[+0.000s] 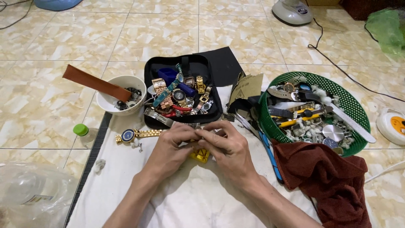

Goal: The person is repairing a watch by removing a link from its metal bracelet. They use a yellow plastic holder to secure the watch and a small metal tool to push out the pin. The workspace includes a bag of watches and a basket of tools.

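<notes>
My left hand (171, 145) and my right hand (223, 145) meet over a white cloth (185, 198) on the tiled floor. Together they pinch a small metal watch piece (197, 126), mostly hidden by the fingers. A yellow block (200, 155) sits on the cloth just under the hands. A gold watch with a blue dial (134, 134) lies left of my left hand. Behind the hands an open black case (181, 90) holds several watches and bands.
A white bowl (119, 95) with small parts and a brown strap (95, 82) stands at the left. A green basket (314, 112) of tools and watch parts sits right, with a dark red towel (329, 177) in front. A green-capped bottle (83, 133) and a plastic bag (33, 194) lie left.
</notes>
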